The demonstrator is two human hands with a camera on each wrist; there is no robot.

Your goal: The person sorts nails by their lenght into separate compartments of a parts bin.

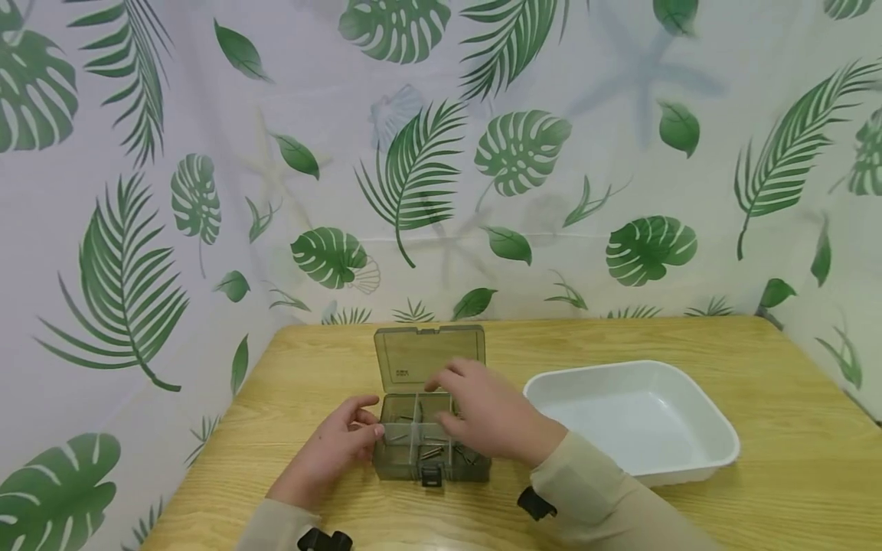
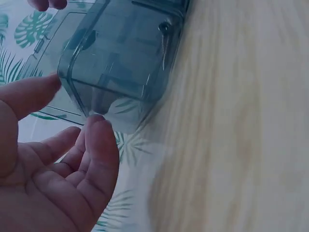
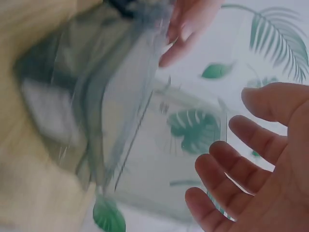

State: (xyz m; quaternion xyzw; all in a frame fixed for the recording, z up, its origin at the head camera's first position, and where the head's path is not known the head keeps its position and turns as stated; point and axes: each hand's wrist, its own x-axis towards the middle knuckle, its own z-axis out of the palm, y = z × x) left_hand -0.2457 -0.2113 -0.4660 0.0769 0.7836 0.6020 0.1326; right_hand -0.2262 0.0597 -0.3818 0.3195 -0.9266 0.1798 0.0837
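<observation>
A smoky see-through compartment box [image 1: 394,463] stands on the table, its hinged lid [image 1: 413,353] raised at the back. Thin metal pieces [image 1: 432,452] lie in several of its compartments; one piece [image 2: 164,46] with a round head shows through the wall in the left wrist view. My left hand [image 1: 338,440] rests its fingertips against the box's left end, thumb and fingers apart. Over the right-hand compartments hovers my right hand [image 1: 492,409], which hides part of them. In the right wrist view its fingers [image 3: 224,181] are spread and loosely bent, with nothing in them.
To the right of the box stands a white tray [image 1: 720,451], close to the right forearm. Both stand on a wood-grain table [image 1: 331,352]. A leaf-patterned cloth [image 1: 441,291] hangs behind the table and at its sides. Each wrist wears a black device [image 1: 536,503].
</observation>
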